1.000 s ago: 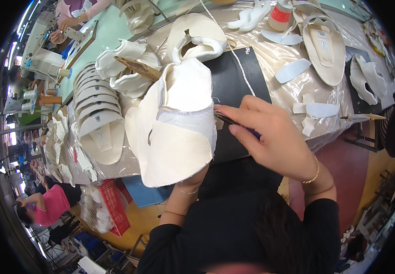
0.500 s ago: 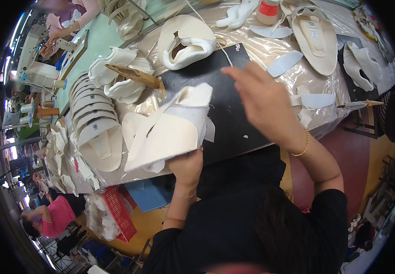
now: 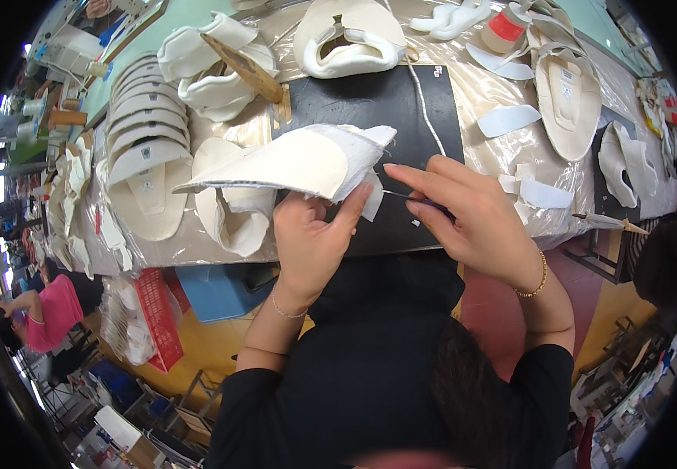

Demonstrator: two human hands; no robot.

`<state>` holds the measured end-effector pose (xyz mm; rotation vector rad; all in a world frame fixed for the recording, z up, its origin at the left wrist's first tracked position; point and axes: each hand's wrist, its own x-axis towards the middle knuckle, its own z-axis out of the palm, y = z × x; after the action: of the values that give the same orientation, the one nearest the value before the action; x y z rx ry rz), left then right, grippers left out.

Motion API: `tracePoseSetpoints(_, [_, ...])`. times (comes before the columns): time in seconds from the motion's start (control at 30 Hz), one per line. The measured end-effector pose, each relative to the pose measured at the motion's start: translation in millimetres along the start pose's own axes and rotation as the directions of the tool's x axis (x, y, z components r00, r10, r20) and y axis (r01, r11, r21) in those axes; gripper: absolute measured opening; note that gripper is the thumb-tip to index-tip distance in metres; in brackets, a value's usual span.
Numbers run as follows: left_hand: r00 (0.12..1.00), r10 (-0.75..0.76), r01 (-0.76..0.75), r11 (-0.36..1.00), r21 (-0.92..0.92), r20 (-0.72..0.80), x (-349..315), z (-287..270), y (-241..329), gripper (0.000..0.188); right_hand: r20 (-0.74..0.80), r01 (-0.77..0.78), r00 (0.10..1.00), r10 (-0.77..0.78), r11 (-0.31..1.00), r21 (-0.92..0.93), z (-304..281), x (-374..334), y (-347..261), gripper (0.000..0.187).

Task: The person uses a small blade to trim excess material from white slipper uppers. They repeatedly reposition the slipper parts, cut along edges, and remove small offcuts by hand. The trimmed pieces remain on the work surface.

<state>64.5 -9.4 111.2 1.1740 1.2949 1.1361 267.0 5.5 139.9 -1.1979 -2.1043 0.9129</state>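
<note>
My left hand [image 3: 312,234] grips a cream fabric shoe upper [image 3: 291,160] from below, its thumb pressed near the frayed grey-white end. A small white flap [image 3: 372,197] hangs at that end beside the thumb. Close by on the right, my right hand [image 3: 471,215] is closed round a slim tool [image 3: 434,206] with a dark handle and a thin metal tip. That tip points at the flap; whether it touches is unclear. Under both hands lies a black work mat [image 3: 424,148]. Another cream upper [image 3: 237,223] rests on the table just left of my left hand.
A finished-looking padded upper [image 3: 346,59] sits at the mat's far edge, beside a white cord [image 3: 426,105]. Left are a wooden stick [image 3: 244,69], padded uppers [image 3: 217,94] and stacked insoled pieces [image 3: 150,172]. Rightward lie a red-banded bottle [image 3: 504,31], white pieces [image 3: 509,121] and a pointed tool [image 3: 610,223].
My right hand has come down and closer to the upper, the tool now visible in it. My left hand has turned the upper flatter. The whole view has shifted.
</note>
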Motion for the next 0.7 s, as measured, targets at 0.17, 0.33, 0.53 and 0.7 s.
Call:
tracePoseSetpoints(0.17, [0.998,0.051,-0.059,0.981,0.182,0.048,-1.9,-1.9,-2.4,0.028,0.033,0.029,0.999,-0.028,0.999,-0.039,1.3,10.0,-0.2,0.036])
tracePoseSetpoints(0.33, [0.993,0.072,-0.094,0.96,0.263,0.091,0.5,-6.7,-8.4,0.027,0.104,0.063,0.993,-0.049,0.99,-0.128,4.2,15.4,4.0,0.032])
tracePoseSetpoints(0.53, [0.992,0.054,-0.072,0.986,0.151,0.116,11.7,-8.4,-11.4,0.024,0.111,0.193,0.981,-0.16,0.869,-0.455,18.2,10.7,4.5,0.039])
tracePoseSetpoints(0.7, [0.952,-0.189,0.187,0.982,0.031,0.239,22.3,-22.9,-8.3,0.029,0.03,0.263,0.956,-0.291,0.809,-0.525,33.5,8.4,15.9,0.038])
